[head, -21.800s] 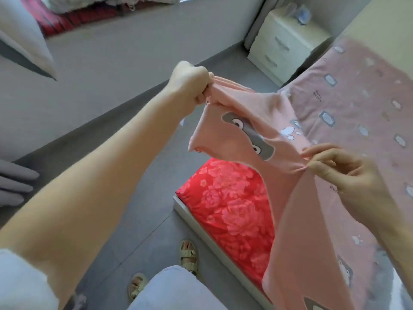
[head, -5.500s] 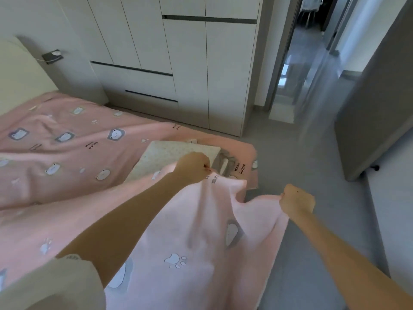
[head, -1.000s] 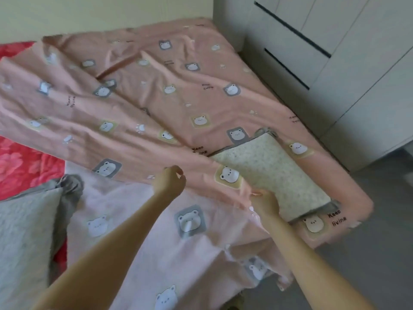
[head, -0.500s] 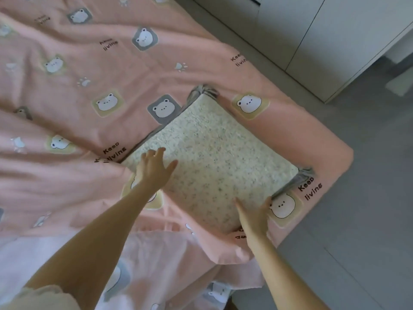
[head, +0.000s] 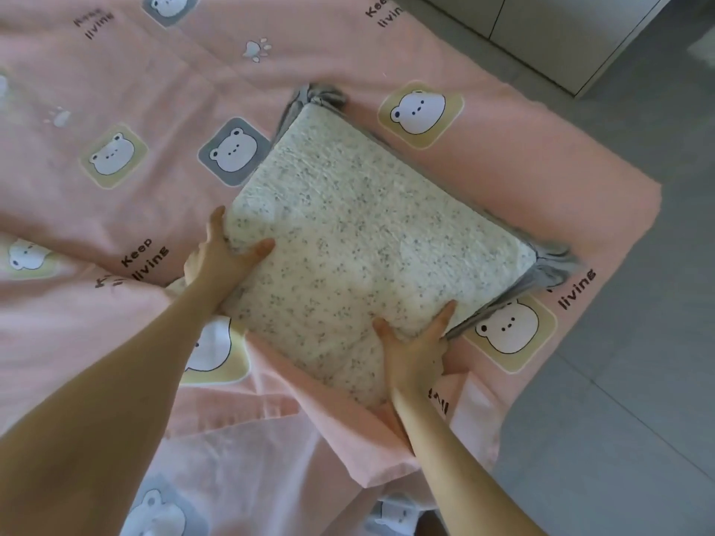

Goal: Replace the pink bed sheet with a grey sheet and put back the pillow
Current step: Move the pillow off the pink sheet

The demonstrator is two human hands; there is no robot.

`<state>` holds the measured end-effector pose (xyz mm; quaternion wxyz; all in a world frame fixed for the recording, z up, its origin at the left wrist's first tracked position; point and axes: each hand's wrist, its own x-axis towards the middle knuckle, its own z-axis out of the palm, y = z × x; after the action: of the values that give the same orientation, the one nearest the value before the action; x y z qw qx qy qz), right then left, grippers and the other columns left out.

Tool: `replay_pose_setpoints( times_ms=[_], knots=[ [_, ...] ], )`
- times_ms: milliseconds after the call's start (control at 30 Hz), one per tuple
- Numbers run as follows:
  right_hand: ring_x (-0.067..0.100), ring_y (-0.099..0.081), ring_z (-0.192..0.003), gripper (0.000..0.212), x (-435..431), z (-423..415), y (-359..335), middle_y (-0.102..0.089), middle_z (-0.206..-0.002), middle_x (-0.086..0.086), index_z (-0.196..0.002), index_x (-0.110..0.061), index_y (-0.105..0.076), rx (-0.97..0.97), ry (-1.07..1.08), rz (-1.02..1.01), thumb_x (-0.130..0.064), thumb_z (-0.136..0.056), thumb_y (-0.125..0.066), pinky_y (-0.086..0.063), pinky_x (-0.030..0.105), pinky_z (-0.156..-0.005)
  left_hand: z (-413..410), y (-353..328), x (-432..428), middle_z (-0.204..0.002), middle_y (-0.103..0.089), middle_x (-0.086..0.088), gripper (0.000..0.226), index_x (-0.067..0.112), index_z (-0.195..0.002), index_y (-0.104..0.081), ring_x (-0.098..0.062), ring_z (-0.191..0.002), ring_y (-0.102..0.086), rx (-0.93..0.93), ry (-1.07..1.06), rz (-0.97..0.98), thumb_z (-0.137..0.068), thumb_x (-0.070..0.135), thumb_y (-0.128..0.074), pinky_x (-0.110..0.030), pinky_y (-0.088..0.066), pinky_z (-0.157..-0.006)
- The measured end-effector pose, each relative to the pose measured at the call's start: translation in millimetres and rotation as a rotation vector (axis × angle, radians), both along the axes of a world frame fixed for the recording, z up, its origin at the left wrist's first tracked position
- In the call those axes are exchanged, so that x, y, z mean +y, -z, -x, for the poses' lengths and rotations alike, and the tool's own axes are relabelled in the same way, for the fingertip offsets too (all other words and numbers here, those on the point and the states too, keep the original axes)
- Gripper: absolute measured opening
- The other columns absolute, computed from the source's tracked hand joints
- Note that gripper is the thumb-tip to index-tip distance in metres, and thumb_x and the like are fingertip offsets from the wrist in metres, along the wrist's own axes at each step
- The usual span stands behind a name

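Observation:
A cream pillow (head: 371, 241) with small grey flecks and a grey underside lies on the pink bed sheet (head: 162, 87), which is printed with bear faces. My left hand (head: 220, 253) grips the pillow's near-left corner, thumb on top and fingers along the edge. At the near-right edge my right hand (head: 416, 350) holds the pillow with the thumb on top and the fingers round the side. Loose pink sheet is folded over below the pillow, between my arms.
The bed corner ends at right, with grey floor (head: 626, 381) beyond it. White wardrobe fronts (head: 541, 29) stand at the top right, close to the bed's far side.
The view has closed in on the pillow. My left hand slid from lying flat on the pillow to gripping its corner; my right hand moved up onto the near-right edge.

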<state>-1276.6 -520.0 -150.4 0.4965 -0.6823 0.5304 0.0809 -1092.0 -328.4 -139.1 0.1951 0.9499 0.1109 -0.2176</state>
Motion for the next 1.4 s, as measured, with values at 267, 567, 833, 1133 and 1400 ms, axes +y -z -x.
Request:
replay_pose_setpoints(
  times_ms=[267, 567, 833, 1133, 1400],
  knots=[
    [0.026, -0.036, -0.132, 0.096, -20.8, -13.5, -72.2, -0.037, -0.146, 0.008, -0.152, -0.027, -0.009, -0.229, 0.085, 0.058, -0.02, -0.081, -0.073, -0.028, 0.034, -0.106, -3.5, -98.7, -25.9, -0.1, -0.059, 0.016, 0.074, 0.043, -0.116, -0.054, -0.019, -0.097, -0.06, -0.258, -0.187, 0.448, -0.05, 0.042, -0.085, -0.042, -0.053, -0.084],
    [-0.004, -0.034, -0.12, 0.093, -110.8, -75.2, -237.2, -0.037, -0.143, 0.005, -0.152, -0.027, -0.01, -0.747, 0.1, 0.318, -0.021, -0.083, -0.073, -0.029, 0.018, -0.106, -50.3, -283.1, -106.9, -0.107, -0.06, 0.011, 0.063, 0.027, -0.126, -0.053, -0.015, -0.097, -0.059, -0.563, -0.155, 0.765, -0.07, 0.028, -0.082, -0.031, -0.053, -0.076],
    [0.016, -0.041, -0.128, 0.095, -143.2, -89.0, -383.9, -0.037, -0.141, 0.0, -0.15, -0.036, -0.013, -1.017, 0.098, 0.495, -0.019, -0.08, -0.075, -0.038, 0.039, -0.108, -47.1, -432.0, -128.7, -0.103, -0.064, 0.01, 0.057, 0.022, -0.12, -0.06, -0.012, -0.093, -0.061, -0.832, -0.116, 0.905, -0.069, 0.031, -0.083, -0.029, -0.053, -0.078],
    [0.031, -0.049, -0.114, 0.09, -38.7, -65.5, -461.4, -0.044, -0.121, 0.009, -0.151, -0.027, -0.017, -1.04, -0.073, 0.392, -0.019, -0.082, -0.073, -0.041, 0.037, -0.096, 21.8, -517.1, -2.3, -0.106, -0.06, 0.012, 0.058, 0.03, -0.124, -0.056, -0.015, -0.099, -0.059, -0.979, -0.21, 0.706, -0.071, 0.033, -0.08, -0.037, -0.054, -0.083],
    [0.032, -0.044, -0.126, 0.091, 153.8, -2.5, -429.7, -0.039, -0.143, 0.014, -0.151, -0.029, -0.015, -0.808, -0.5, 0.232, -0.026, -0.081, -0.073, -0.035, 0.037, -0.1, 164.1, -461.5, 216.9, -0.108, -0.064, 0.007, 0.059, 0.027, -0.125, -0.056, -0.017, -0.089, -0.06, -0.903, -0.552, 0.404, -0.071, 0.035, -0.077, -0.036, -0.055, -0.077]
  ],
)
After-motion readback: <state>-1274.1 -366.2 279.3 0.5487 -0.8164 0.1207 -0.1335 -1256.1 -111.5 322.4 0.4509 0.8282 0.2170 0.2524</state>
